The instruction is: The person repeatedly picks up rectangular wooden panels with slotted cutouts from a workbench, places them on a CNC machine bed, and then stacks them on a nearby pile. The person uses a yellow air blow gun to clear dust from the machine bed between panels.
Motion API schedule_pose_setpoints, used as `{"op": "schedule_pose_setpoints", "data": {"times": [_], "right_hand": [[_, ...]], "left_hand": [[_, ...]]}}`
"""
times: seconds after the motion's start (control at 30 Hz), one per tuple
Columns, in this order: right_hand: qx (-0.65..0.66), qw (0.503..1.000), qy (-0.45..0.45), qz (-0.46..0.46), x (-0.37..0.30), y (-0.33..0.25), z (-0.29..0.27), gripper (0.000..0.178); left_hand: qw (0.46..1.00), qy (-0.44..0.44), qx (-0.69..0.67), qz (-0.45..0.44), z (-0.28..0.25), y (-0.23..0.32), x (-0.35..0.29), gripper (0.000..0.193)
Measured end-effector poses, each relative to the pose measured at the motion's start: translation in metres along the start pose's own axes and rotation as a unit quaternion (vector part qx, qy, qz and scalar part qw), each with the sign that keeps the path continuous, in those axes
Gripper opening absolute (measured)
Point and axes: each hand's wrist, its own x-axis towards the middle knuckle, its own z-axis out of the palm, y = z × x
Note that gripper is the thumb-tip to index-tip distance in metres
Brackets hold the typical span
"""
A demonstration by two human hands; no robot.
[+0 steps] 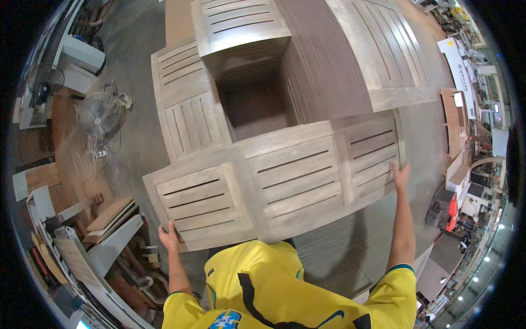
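A long pale wooden panel [298, 170] with three slatted sections spans the space before my body, its right end higher in view. My left hand [169, 237] grips its near left corner, thumb on top. At the right end, my right hand [401, 174] is closed on the edge. Past the panel, more slatted wood [189, 104] stands along the left of a dark box-like hollow [255, 98]. Another slatted piece [238, 24] lies over the hollow's far side. The panel's underside and most fingers are hidden.
A large slatted panel [383, 49] rests at the far right on a dark brown board surface [323, 60]. On the left floor stands a round fan [97, 118] with a loose white cable. Stacked boards [112, 219] lie at the lower left; cluttered benches [466, 181] line the right.
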Motion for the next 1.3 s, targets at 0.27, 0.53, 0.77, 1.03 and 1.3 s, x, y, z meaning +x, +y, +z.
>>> {"op": "schedule_pose_setpoints", "data": {"times": [0.27,0.53,0.77,1.03,1.3], "right_hand": [[0.098,0.962,-0.204,0.155,0.097,0.03,-0.002,0.089],[0.088,0.96,-0.217,0.154,0.115,0.056,0.022,0.087],[0.112,0.966,-0.193,0.128,0.14,0.078,0.001,0.076],[0.128,0.974,-0.156,0.107,0.128,0.041,-0.008,0.085],[0.155,0.914,0.019,-0.375,-0.03,-0.211,-0.035,0.012]], "left_hand": [[0.993,-0.051,-0.036,-0.104,-0.019,0.037,-0.014,0.1],[0.995,-0.011,0.04,-0.091,-0.025,0.029,-0.021,0.089],[0.998,0.021,0.005,-0.066,-0.005,0.058,-0.033,0.072],[0.996,0.027,0.082,-0.035,-0.01,0.015,-0.021,0.068],[0.894,-0.026,-0.21,-0.396,0.083,0.156,-0.268,0.032]]}}
